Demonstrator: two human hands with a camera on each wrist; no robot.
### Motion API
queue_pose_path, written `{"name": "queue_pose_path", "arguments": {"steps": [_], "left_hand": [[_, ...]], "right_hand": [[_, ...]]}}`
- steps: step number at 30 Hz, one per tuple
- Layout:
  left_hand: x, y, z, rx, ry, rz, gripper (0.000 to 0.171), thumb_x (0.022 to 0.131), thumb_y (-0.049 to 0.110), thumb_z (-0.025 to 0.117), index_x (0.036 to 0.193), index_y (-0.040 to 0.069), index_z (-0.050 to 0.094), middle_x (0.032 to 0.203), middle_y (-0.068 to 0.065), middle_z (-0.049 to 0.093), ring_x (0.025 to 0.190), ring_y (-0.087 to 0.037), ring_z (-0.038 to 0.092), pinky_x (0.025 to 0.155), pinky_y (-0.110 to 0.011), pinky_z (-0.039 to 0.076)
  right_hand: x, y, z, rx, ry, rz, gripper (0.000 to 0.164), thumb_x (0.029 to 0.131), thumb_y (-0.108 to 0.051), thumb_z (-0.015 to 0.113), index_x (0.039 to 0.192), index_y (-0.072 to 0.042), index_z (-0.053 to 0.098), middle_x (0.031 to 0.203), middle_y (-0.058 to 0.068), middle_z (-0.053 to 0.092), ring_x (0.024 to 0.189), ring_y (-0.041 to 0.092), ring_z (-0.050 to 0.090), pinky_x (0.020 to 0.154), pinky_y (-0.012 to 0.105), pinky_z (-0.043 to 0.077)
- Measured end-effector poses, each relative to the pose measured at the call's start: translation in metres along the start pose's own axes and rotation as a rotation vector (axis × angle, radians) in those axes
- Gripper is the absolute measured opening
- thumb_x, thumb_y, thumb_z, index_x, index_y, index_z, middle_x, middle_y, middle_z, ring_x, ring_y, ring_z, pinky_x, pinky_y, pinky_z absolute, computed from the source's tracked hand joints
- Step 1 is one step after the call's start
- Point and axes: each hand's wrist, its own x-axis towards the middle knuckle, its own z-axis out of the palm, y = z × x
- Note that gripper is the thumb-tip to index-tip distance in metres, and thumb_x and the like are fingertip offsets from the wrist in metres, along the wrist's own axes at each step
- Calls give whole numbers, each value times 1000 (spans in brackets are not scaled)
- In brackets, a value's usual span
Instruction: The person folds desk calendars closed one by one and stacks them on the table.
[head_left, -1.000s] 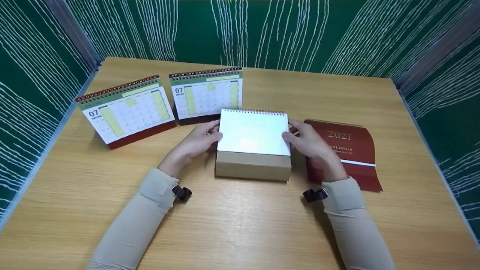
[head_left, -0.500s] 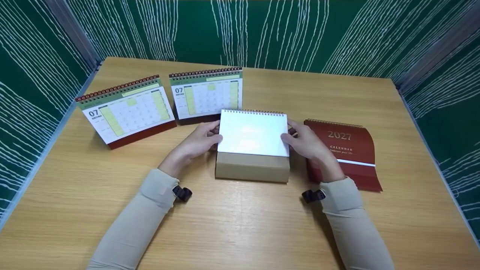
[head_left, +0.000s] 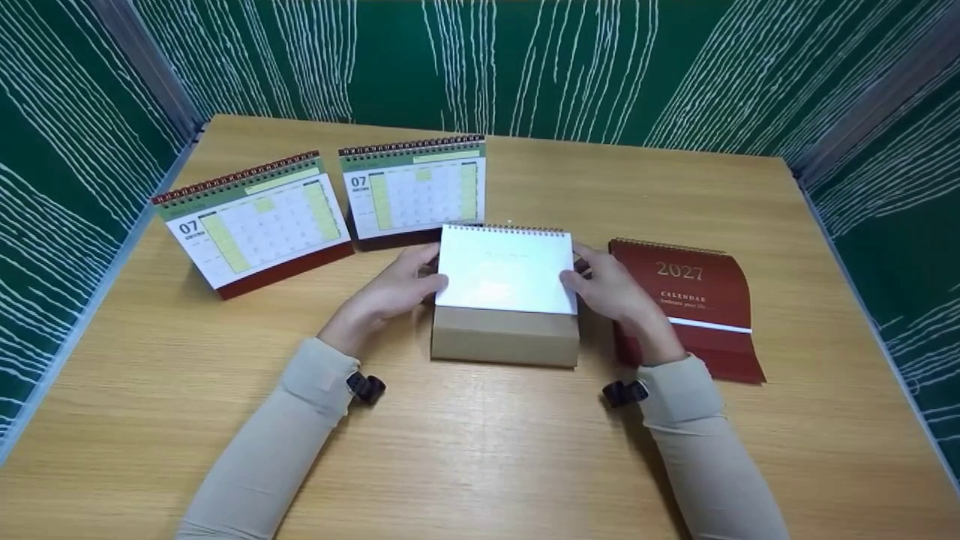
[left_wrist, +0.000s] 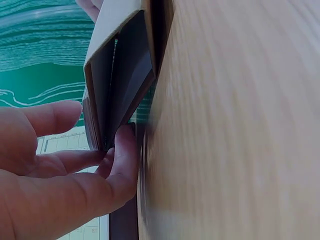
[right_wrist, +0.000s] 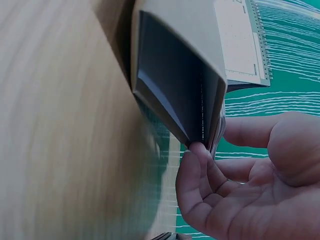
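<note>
A desk calendar (head_left: 506, 266) with a blank-looking white front page and a kraft-brown base (head_left: 504, 339) stands at the middle of the table. My left hand (head_left: 397, 285) holds its left side, thumb at the front edge of the pages and fingers behind. On the other side my right hand (head_left: 616, 291) holds it the same way. Both wrist views look into the calendar's hollow stand (left_wrist: 120, 75), dark inside, with fingertips (right_wrist: 199, 149) at the spiral-bound top edge. Any faint print on the white page is too pale to read.
Two standing calendars, one at left (head_left: 262, 225) and one behind (head_left: 420, 191), show "07" pages. A dark red 2027 calendar (head_left: 720, 300) lies at right, partly under my right forearm. Green walls (head_left: 405, 67) with white streaks bound the wooden table (head_left: 480, 457).
The held calendar has shifted slightly towards me, its top edge a little lower in view. My right hand has moved slightly left with it. The other calendars stay in place.
</note>
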Motion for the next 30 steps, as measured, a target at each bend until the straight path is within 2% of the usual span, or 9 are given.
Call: {"name": "queue_pose_path", "arguments": {"steps": [11,17,22,27,30], "left_hand": [[0,1,1,-2,-38,-41,67,106,7,52,169,16,30,167,-3,40,146,-24,40,126,-46,27],[-2,1,1,11,-35,-71,66,107,10,51,169,14,28,168,-6,39,148,-23,39,127,-43,26],[-1,1,0,-14,-50,-73,65,108,10,51,169,12,28,173,-5,31,157,-21,29,130,-43,22],[-3,3,0,-30,-63,-101,66,109,13,51,170,12,24,175,-5,26,159,-20,23,130,-42,21],[-4,5,0,-52,-70,-116,66,110,13,50,170,12,24,173,-6,30,158,-21,26,129,-42,25]], "right_hand": [[-1,-1,1,-37,-28,11,54,110,-13,54,161,0,41,131,26,62,122,40,59,103,52,53],[-1,-1,2,-61,-31,8,51,109,-13,54,158,1,46,136,28,63,126,41,59,109,56,50],[-1,0,3,-74,-29,7,52,109,-13,54,158,1,45,142,29,60,130,42,58,113,57,47],[-1,1,4,-78,-31,0,49,109,-11,55,155,3,49,141,29,62,127,40,59,112,56,47],[-2,1,4,-78,-38,9,52,109,-11,54,158,4,45,150,29,56,137,41,54,118,56,42]]}}
